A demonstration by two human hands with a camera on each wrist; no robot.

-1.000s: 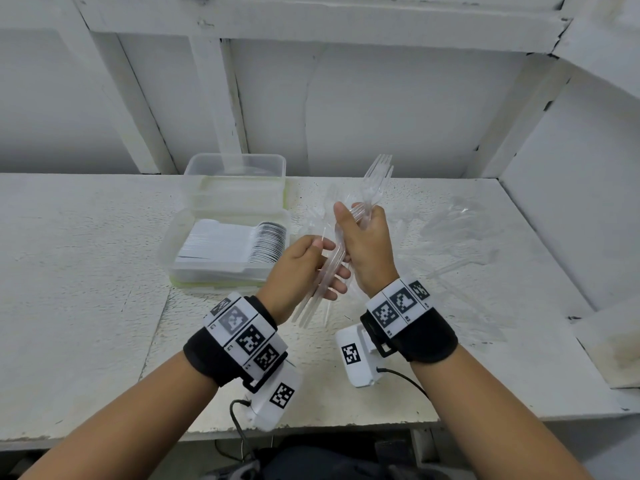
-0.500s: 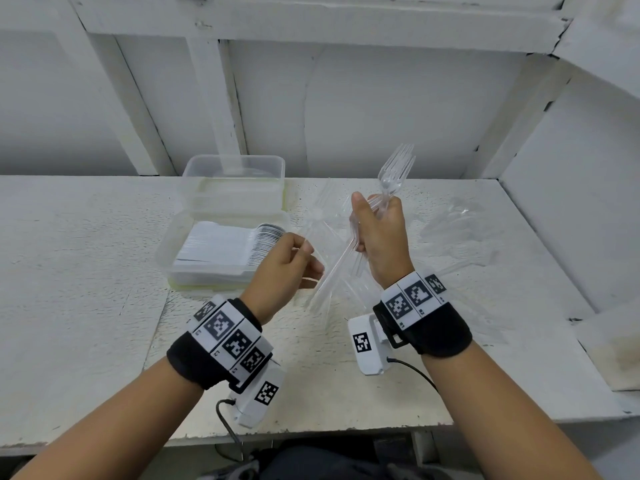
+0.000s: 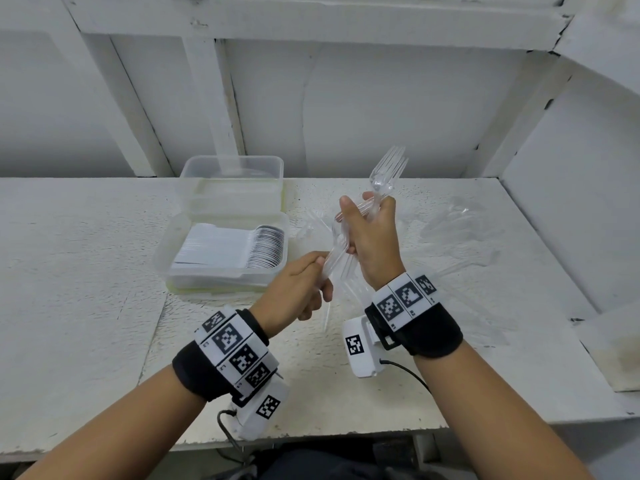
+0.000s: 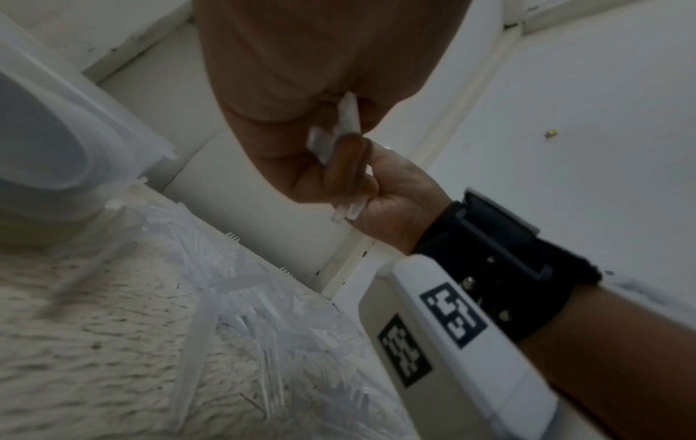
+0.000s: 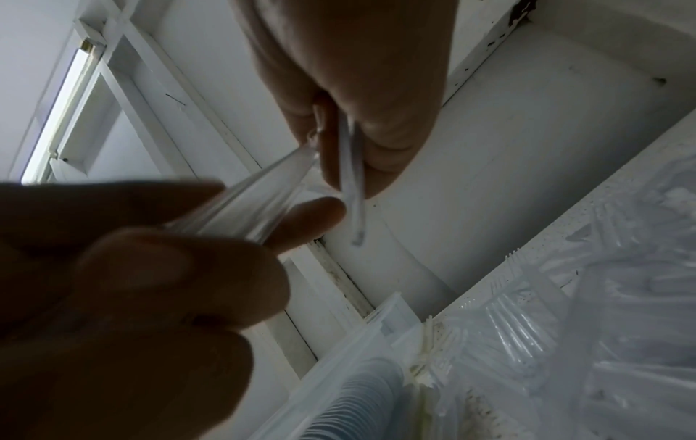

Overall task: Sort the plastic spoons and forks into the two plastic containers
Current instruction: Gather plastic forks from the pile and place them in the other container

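Your right hand [image 3: 372,244] is clenched around a bunch of clear forks [image 3: 384,174]: thumb on the near side, fingers wrapped over the handles, tines sticking up past your fingertips and handle ends poking out below your palm. Your left hand [image 3: 298,289] pinches one more fork [image 3: 334,258] by its handle between thumb and fingers; that fork slants up toward the right palm and touches the bunch there. From the right wrist, the left fingers [image 5: 158,268] curl round the clear handle [image 5: 260,199], while the bunch's handle ends [image 5: 354,184] hang out of the right fist. From the left wrist, the same ends [image 4: 348,208] show under the right hand [image 4: 380,190].

Both hands are above the worktop [image 3: 86,271], near its middle. Under and to the right of them lies the loose pile [image 3: 460,237] of clear cutlery, spreading toward the right edge. Just left of your hands sits the near container [image 3: 221,252], packed with white spoons [image 3: 263,245] in a row. The far container [image 3: 233,181] stands right behind it, toward the back edge; its contents cannot be made out.
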